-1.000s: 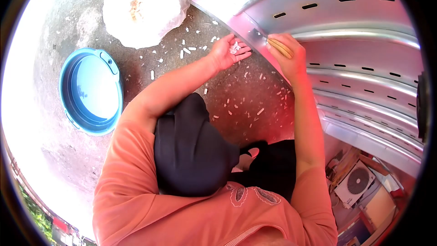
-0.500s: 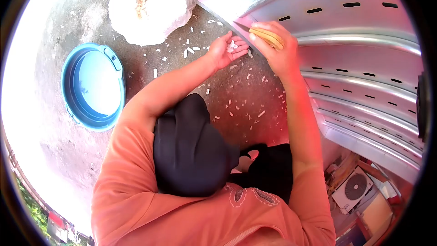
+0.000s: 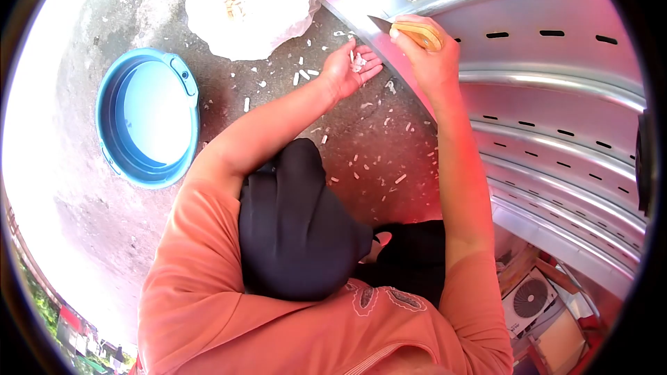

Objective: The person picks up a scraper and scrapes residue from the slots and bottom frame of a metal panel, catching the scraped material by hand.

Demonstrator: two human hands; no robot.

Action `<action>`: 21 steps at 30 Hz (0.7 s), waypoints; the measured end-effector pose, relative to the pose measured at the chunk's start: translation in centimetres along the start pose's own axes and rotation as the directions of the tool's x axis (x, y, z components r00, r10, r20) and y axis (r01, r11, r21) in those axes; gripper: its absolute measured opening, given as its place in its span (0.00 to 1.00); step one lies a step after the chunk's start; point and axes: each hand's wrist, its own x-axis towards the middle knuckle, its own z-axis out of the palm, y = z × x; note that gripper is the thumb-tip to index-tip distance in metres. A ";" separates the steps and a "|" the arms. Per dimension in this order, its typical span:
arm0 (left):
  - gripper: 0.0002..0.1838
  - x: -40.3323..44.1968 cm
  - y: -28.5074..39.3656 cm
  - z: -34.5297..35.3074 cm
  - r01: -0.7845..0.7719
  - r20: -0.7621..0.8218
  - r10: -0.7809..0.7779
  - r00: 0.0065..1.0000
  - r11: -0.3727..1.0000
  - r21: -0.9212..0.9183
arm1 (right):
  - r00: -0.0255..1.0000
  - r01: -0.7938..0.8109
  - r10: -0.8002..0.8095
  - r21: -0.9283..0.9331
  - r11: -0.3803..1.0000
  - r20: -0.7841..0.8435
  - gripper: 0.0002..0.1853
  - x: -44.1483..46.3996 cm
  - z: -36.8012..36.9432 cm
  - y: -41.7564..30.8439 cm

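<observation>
My left hand (image 3: pixel 347 71) is held palm up beside the lower edge of the metal panel, its fingers stretched out. Small white scraps (image 3: pixel 358 62) lie on the palm and fingers. My right hand (image 3: pixel 436 55) grips a knife (image 3: pixel 419 32) by its yellowish wooden handle. The short pointed blade points toward the upper left, in front of the silvery ribbed panel (image 3: pixel 486 90). I cannot tell whether the blade touches the panel. Similar white bits (image 3: pixel 301 75) are scattered on the concrete floor below the hands.
A white plastic bag (image 3: pixel 260 17) with pale brownish scraps in it stands at the top, close to the panel's corner. On the left is a round blue basin (image 3: pixel 108 107) with handles. A fan unit (image 3: pixel 531 297) sits at lower right.
The view has shifted slightly. My right hand has moved upward along the panel, and the knife has turned so the handle's flat side shows. My left hand stays palm up with the scraps.
</observation>
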 end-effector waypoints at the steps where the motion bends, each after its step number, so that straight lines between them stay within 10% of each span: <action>1: 0.21 0.0 -0.1 -0.1 -0.013 0.013 0.012 1.000 1.000 0.009 | 0.996 0.085 -0.087 -0.046 0.995 -0.037 0.10 0.1 -0.1 0.1; 4: 0.21 0.0 0.3 -0.1 -0.047 0.033 0.045 0.998 0.997 0.062 | 0.931 0.278 -0.207 -0.218 0.936 0.299 0.12 -1.1 -1.2 -1.8; 8: 0.19 -0.5 1.5 -1.4 -0.013 0.000 0.013 1.000 0.990 0.138 | 0.985 0.163 -0.175 -0.323 0.932 -0.009 0.11 -3.0 -2.6 -0.7; 15: 0.22 -6.5 4.4 1.1 0.072 0.271 -0.099 0.958 0.992 0.108 | 0.996 -0.080 0.074 -0.123 0.989 -0.052 0.11 -5.8 -7.3 2.0; 19: 0.24 -10.4 10.3 5.6 -0.392 0.347 0.287 0.893 0.873 0.288 | 0.997 -0.070 0.067 -0.161 0.984 -0.027 0.10 -5.5 -6.8 2.7; 21: 0.25 -11.5 13.3 6.2 -0.667 0.421 0.526 0.739 0.481 0.570 | 0.987 -0.122 0.136 -0.151 0.981 0.087 0.10 -5.6 -5.9 -0.1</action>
